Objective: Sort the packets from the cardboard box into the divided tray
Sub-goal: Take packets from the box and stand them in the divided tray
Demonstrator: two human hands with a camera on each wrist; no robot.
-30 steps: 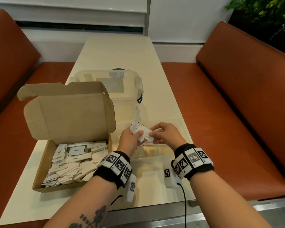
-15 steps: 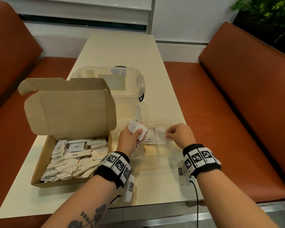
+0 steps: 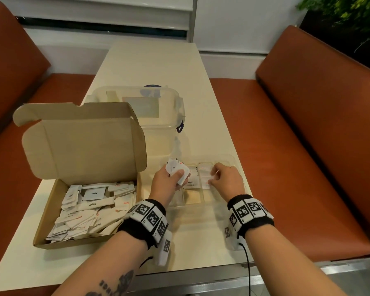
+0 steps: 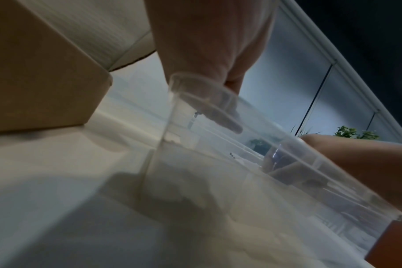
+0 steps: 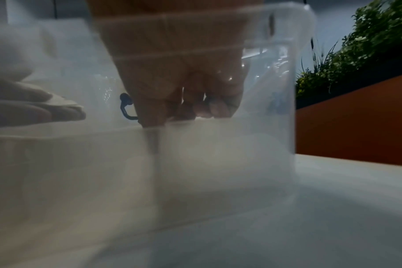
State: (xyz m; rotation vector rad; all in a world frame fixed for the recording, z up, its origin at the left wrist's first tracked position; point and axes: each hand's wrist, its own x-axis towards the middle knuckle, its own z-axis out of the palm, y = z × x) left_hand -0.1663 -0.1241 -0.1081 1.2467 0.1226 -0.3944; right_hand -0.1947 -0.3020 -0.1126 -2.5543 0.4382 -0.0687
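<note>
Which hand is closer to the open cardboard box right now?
Left. The left hand, gripping a bunch of packets, sits just beside the cardboard box; the right hand is farther off, over the divided tray.

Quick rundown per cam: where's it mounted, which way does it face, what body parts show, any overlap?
Head: looks forward and down at the table, cardboard box and divided tray; both forearms, left hand gripping packets, right hand in the tray.
Left wrist: low by the table, facing along the left hand past the tray rim.
Right wrist: low, looking through the tray wall at right fingers.
Shared: both wrist views show the tray and the opposite hand.
</note>
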